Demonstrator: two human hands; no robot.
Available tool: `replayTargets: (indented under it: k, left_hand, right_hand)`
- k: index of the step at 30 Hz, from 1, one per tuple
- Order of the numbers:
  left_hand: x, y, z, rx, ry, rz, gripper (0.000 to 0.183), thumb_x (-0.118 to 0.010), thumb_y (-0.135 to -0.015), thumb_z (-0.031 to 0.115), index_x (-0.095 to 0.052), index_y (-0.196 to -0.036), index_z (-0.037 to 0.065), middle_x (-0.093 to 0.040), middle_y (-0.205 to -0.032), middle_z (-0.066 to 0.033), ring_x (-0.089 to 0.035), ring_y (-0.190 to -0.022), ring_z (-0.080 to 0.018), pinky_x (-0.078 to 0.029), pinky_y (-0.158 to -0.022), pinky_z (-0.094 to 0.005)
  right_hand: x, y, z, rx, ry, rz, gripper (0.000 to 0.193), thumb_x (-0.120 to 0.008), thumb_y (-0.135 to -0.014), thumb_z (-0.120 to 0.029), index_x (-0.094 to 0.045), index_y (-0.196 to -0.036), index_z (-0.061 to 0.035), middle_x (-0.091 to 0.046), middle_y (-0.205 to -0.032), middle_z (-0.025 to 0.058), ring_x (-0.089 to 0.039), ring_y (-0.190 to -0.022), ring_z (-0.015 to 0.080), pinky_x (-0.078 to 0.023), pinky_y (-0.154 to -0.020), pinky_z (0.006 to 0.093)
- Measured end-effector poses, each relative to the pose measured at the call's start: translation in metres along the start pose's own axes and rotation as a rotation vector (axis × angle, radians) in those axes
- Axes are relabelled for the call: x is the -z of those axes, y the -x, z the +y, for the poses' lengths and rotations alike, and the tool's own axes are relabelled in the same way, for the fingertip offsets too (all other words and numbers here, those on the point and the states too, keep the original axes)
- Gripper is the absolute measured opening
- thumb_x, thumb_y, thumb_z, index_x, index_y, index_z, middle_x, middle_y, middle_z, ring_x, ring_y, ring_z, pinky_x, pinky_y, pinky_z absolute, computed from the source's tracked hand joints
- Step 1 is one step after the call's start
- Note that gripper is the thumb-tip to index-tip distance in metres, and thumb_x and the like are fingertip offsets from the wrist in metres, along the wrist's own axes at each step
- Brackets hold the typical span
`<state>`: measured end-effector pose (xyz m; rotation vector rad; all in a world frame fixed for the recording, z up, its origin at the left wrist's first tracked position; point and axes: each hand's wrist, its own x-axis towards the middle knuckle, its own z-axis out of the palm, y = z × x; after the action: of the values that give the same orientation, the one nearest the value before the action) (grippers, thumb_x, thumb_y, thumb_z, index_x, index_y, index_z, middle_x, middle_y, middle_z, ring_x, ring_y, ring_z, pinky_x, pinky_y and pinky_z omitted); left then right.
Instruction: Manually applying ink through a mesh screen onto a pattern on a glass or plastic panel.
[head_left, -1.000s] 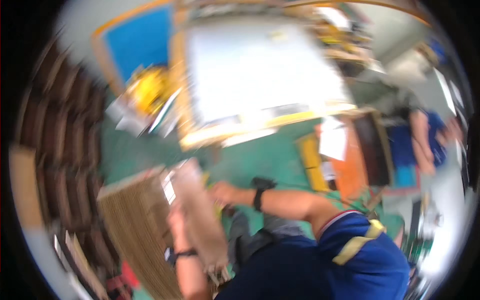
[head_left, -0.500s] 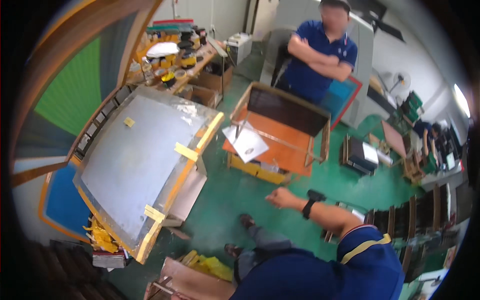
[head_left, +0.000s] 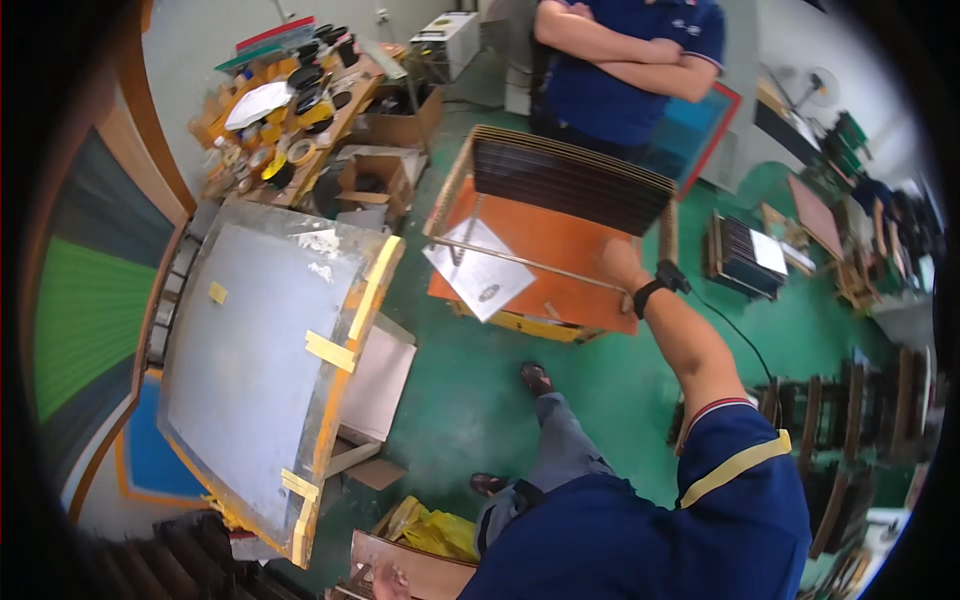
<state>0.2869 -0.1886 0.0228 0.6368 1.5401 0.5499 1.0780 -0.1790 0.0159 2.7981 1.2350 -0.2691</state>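
My right arm reaches forward, with a black strap on the wrist. My right hand [head_left: 622, 262] is over the right part of an orange board [head_left: 575, 245], beside the right end of a thin metal bar [head_left: 540, 262]; its fingers are blurred, so their grip is unclear. Behind the board rises a raised stack of dark framed racks [head_left: 570, 185]. A white printed sheet [head_left: 480, 270] lies at the board's left. My left hand [head_left: 390, 582] shows only in part at the lower edge, by a brown board [head_left: 425, 568]; whether it holds anything cannot be seen.
To the left stands a tilted table [head_left: 265, 340] with a grey-white top and yellow tape strips. Beyond it, a cluttered workbench [head_left: 300, 150] carries tubs and tapes. A person [head_left: 630, 60] with crossed arms stands behind the racks. A dark stack [head_left: 745, 255] sits on the green floor at right.
My right hand has moved forward and to the right, from above the floor to over the orange board. I have stepped and turned closer to the racks. More of my left hand shows.
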Motion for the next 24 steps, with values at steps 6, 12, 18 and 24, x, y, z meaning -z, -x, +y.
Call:
replayTargets:
  k: [6,12,18,24]
  left_hand:
    - [-0.09,-0.023,0.014,0.203,0.258,0.126,0.04,-0.055,-0.093,0.024,-0.056,-0.127,0.003,-0.063,-0.109,-0.0095,-0.059,-0.095,-0.02,-0.049,-0.076,-0.031]
    - [-0.195,-0.056,0.054,0.293,0.137,0.203,0.022,-0.06,-0.093,0.023,-0.063,-0.104,0.004,-0.062,-0.077,-0.0057,-0.06,-0.063,-0.0172,-0.045,-0.053,-0.027]
    - [-0.24,-0.078,0.073,0.261,0.109,0.157,0.024,-0.057,-0.095,0.023,-0.062,-0.106,0.003,-0.063,-0.08,-0.0053,-0.06,-0.066,-0.0181,-0.044,-0.054,-0.0286]
    - [-0.276,-0.111,0.084,0.213,0.002,-0.025,0.035,-0.057,-0.092,0.019,-0.06,-0.123,0.001,-0.065,-0.101,-0.012,-0.061,-0.086,-0.0214,-0.049,-0.069,-0.0269]
  right_hand:
    - [-0.004,-0.167,0.024,-0.092,-0.2,0.185,0.071,-0.064,-0.082,-0.023,-0.035,-0.143,-0.0021,-0.036,-0.148,0.0208,-0.038,-0.134,0.039,-0.036,-0.109,0.0431]
    - [-0.031,-0.211,0.044,-0.043,-0.026,0.181,0.074,-0.06,-0.084,-0.016,-0.027,-0.148,-0.0019,-0.023,-0.156,0.0164,-0.023,-0.143,0.0344,-0.025,-0.114,0.048]
    - [0.002,-0.228,0.052,0.073,0.158,0.304,0.066,-0.064,-0.083,-0.021,-0.04,-0.141,-0.002,-0.042,-0.14,0.0168,-0.044,-0.125,0.0309,-0.036,-0.104,0.0443]
    - [-0.013,-0.287,0.103,0.25,0.079,0.215,0.017,-0.071,-0.076,-0.029,-0.072,-0.074,-0.0122,-0.064,-0.085,0.0063,-0.062,-0.094,0.0267,-0.047,-0.082,0.0401]
